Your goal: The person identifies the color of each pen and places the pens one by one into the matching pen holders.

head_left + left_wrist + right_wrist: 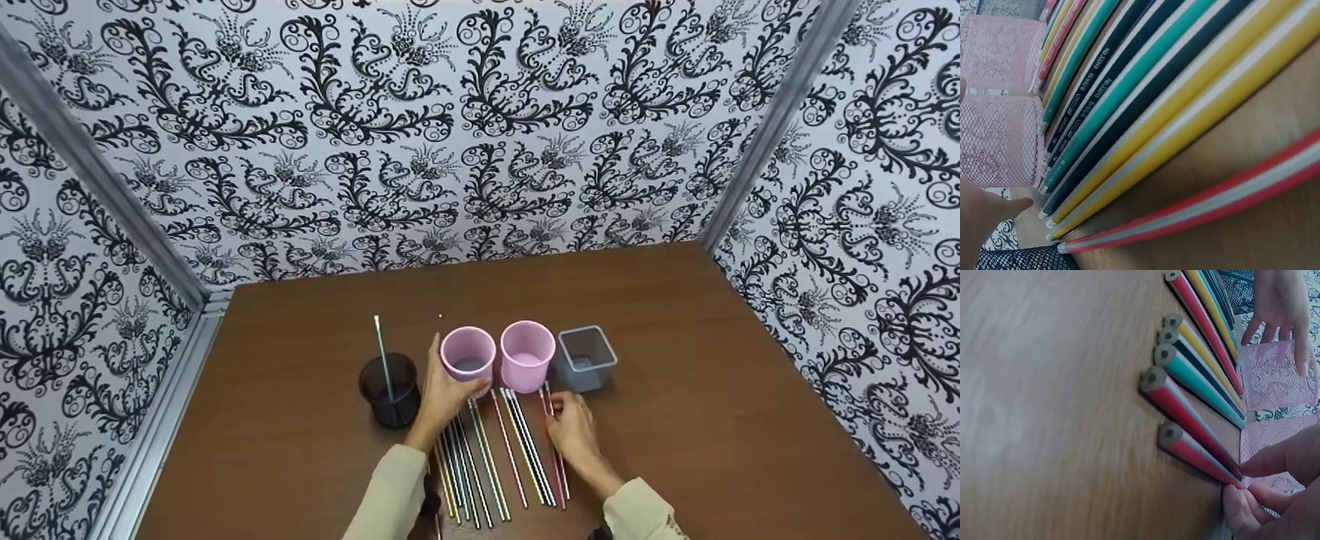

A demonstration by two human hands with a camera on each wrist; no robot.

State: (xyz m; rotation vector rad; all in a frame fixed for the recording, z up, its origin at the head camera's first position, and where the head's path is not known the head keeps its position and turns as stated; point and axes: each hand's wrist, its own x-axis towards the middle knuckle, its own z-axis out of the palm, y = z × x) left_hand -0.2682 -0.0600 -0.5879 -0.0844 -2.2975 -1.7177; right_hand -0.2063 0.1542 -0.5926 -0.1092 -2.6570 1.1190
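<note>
My left hand (pixel 448 390) is around the left pink mesh cup (pixel 469 339), its thumb across the front and its fingers on the left side. The second pink mesh cup (pixel 528 341) stands just to the right. On the table, several striped pencils lie in a row, unsharpened ends toward me. At the row's right end my right hand (pixel 574 431) pinches a pink pencil (pixel 1202 458) near its far tip, between thumb and forefinger. A red pencil (pixel 1185 413) lies right beside it, near the forefinger. The fingers partly hide both far tips.
A black mesh cup (pixel 394 416) on the left holds one upright teal pencil (pixel 385 360). To the right of the pink cups stands a grey square container (pixel 586 375). Patterned walls (pixel 450 187) close off the back and sides of the brown table (pixel 300 360).
</note>
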